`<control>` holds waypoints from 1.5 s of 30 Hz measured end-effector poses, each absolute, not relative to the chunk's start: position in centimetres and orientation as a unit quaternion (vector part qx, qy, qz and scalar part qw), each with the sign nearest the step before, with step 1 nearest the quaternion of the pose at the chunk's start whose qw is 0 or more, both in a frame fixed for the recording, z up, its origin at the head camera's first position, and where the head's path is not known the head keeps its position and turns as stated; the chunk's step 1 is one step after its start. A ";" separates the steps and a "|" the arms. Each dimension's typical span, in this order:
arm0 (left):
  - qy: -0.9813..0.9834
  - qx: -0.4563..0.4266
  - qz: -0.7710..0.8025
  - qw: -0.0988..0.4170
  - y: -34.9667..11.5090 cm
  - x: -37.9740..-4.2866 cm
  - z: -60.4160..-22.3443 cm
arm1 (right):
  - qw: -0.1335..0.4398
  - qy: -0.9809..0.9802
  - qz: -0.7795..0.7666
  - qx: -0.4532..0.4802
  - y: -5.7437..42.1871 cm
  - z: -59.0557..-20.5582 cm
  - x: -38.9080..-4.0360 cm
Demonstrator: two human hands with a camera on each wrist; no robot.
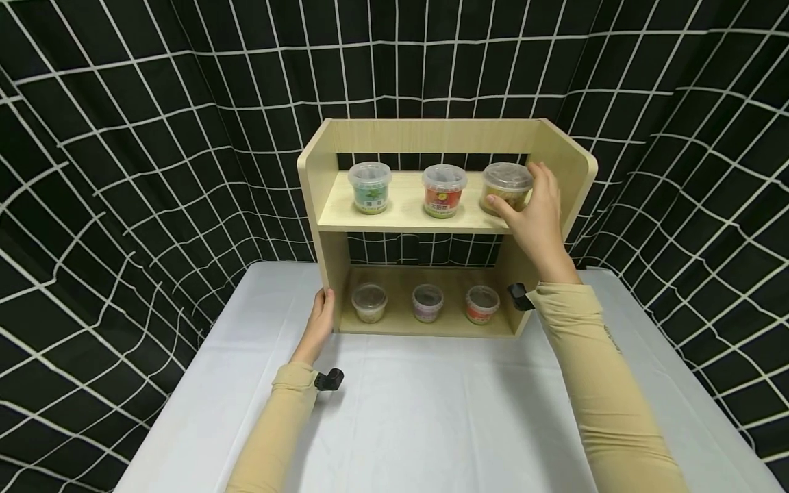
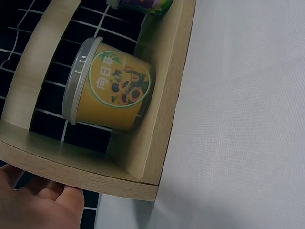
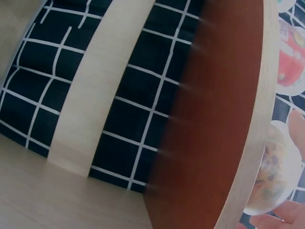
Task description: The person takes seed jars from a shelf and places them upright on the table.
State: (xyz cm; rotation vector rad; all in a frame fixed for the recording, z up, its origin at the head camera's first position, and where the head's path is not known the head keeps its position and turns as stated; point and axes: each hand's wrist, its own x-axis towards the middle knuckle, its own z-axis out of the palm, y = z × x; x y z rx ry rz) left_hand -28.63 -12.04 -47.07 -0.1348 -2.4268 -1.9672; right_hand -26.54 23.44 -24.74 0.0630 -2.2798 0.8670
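Observation:
My right hand (image 1: 542, 222) grips a clear-lidded plastic tub (image 1: 507, 177) at the right end of the upper shelf, thumb at its front and fingers round its right side. In the right wrist view, this tub (image 3: 272, 174) and the fingertips show at the right edge, past the shelf board. Low on the left, my left hand (image 1: 316, 327) rests against the outer face of the shelf unit's side panel (image 1: 327, 274). The left wrist view shows its fingers along that panel, beside a yellow tub with a sunflower label (image 2: 116, 88) on the bottom board.
Also on the upper shelf are a green-labelled tub (image 1: 370, 188) and a red-labelled tub (image 1: 444, 192). Below stand a purplish tub (image 1: 427, 305) and a red-labelled one (image 1: 481, 305). The wooden unit stands on a white-covered table (image 1: 407, 411), with black gridded cloth (image 1: 123, 205) behind and beside it.

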 end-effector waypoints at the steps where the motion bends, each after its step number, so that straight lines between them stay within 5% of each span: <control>1: -0.776 -0.044 -0.629 0.008 -12.1 -28.7 -47.1 | 0.344 -0.877 0.335 0.024 23.5 -24.8 -26.6; 27: -0.761 -0.038 -0.647 -0.008 -12.1 -28.8 -47.0 | 0.354 -0.853 0.383 0.017 23.6 -25.0 -26.9; 45: -0.758 -0.047 -0.650 -0.019 -12.4 -29.1 -46.7 | 0.396 -0.789 0.458 0.106 18.9 -23.5 -20.7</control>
